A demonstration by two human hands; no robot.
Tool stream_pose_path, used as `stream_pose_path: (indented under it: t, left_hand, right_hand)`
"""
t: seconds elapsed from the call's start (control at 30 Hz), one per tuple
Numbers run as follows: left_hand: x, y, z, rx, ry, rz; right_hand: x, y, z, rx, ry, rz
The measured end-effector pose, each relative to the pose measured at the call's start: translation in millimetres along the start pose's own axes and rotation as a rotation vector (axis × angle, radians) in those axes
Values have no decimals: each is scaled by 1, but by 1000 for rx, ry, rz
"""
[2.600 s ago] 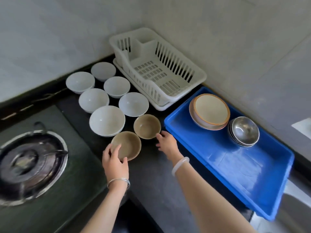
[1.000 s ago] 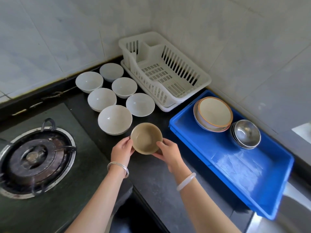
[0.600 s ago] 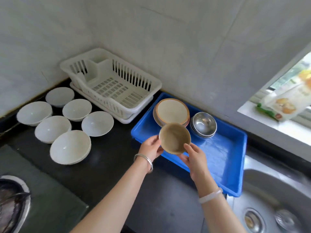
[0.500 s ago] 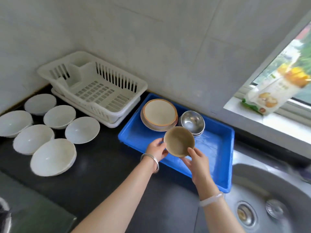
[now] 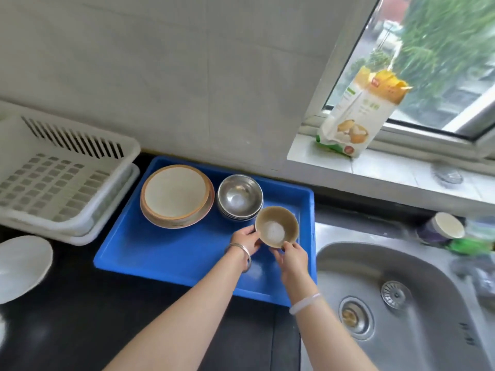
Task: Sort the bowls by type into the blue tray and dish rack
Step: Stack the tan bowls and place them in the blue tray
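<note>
One brown bowl (image 5: 276,226), perhaps two nested, clamped in the grip of left hand (image 5: 245,238) and right hand (image 5: 293,259), over the blue tray (image 5: 166,253) at its right end, just beside one steel-bowl stack (image 5: 239,196), one orange-rimmed stack (image 5: 175,195) further left, one white dish rack (image 5: 53,178), one white bowl (image 5: 21,263) on the counter (image 5: 80,317)

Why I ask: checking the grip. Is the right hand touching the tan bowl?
Touching. The head view shows the right hand pinching the near rim of the tan bowl.
</note>
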State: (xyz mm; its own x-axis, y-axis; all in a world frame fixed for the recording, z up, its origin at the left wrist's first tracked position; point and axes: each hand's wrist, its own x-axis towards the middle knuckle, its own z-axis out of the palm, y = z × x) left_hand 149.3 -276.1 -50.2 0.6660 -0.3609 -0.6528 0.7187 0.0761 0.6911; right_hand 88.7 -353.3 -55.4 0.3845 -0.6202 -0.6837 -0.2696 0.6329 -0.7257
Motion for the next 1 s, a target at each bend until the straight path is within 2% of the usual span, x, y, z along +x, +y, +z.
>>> stream_pose_path:
  t: [0.23,0.57,1.0]
  left_hand:
    - [30,-8,18,46,51,18]
    - [52,-7,44,-79,85,82]
    - [50,-14,39,-76,81,24]
  right_hand:
    - [26,-12,4,121,13,52]
    - [49,-34,13,201,18,68]
    - [50,-34,8,78,-16,106]
